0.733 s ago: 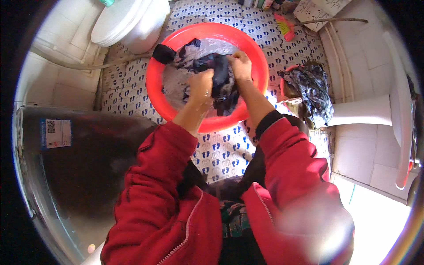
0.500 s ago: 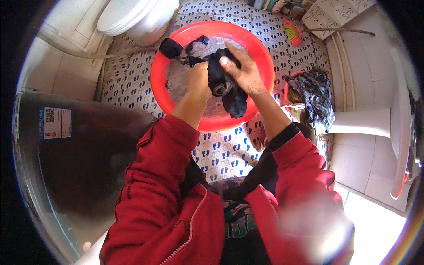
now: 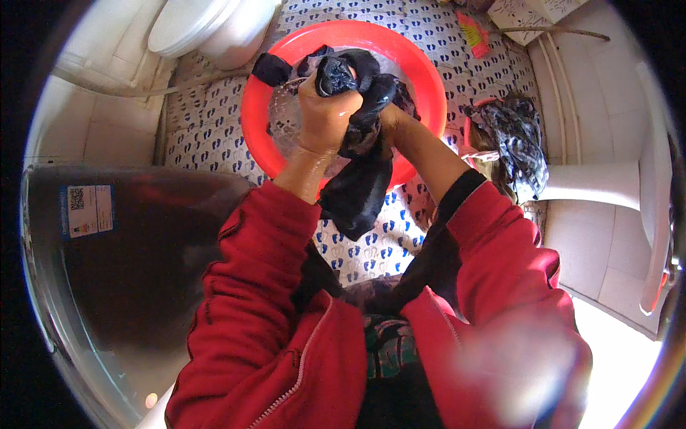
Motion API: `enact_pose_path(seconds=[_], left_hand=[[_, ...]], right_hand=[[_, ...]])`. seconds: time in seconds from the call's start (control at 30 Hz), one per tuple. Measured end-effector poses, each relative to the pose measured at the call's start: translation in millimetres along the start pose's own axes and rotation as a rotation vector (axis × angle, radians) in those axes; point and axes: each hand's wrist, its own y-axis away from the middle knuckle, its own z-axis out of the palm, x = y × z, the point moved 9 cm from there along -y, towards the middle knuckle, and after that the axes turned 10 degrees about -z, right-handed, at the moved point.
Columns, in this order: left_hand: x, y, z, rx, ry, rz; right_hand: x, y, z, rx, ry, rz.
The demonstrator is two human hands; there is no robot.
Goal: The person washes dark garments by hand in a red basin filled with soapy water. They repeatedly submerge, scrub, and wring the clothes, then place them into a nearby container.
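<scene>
A wet black garment (image 3: 362,196) is bunched and twisted between my hands above the red basin (image 3: 257,146). My left hand (image 3: 325,114) is closed in a fist round one part of it, and dark cloth bulges out over the thumb. Lower and to the right, my right hand (image 3: 391,123) is closed against the garment, its fingertips mostly hidden by the cloth. One end of the garment hangs over the basin's near rim. Soapy water (image 3: 284,118) lies in the basin. More dark cloth (image 3: 272,69) drapes over the left rim.
A white lidded bucket (image 3: 236,36) stands at the far left with a hose (image 3: 164,91) by it. To the right are a heap of wet dark clothes (image 3: 511,143) and a white pedestal basin (image 3: 593,182). A pink and yellow brush (image 3: 473,34) lies far right; a dark glossy appliance (image 3: 143,250) flanks me at left.
The garment has been gathered and twisted, and one end now hangs over the near rim. My left hand has risen into a fist; my right hand has gone from spread to closed.
</scene>
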Motion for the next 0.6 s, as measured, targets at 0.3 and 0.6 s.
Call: enact_pose_path(seconds=[0.3,0.6], left_hand=[[-22,3,6,-0.111,0.289,-0.306],[-38,23,17,-0.4,-0.067,-0.437]], right_hand=[[12,43,-5,0.055,-0.075,0.127],[-89,62,-6,-0.348,-0.338,-0.488]])
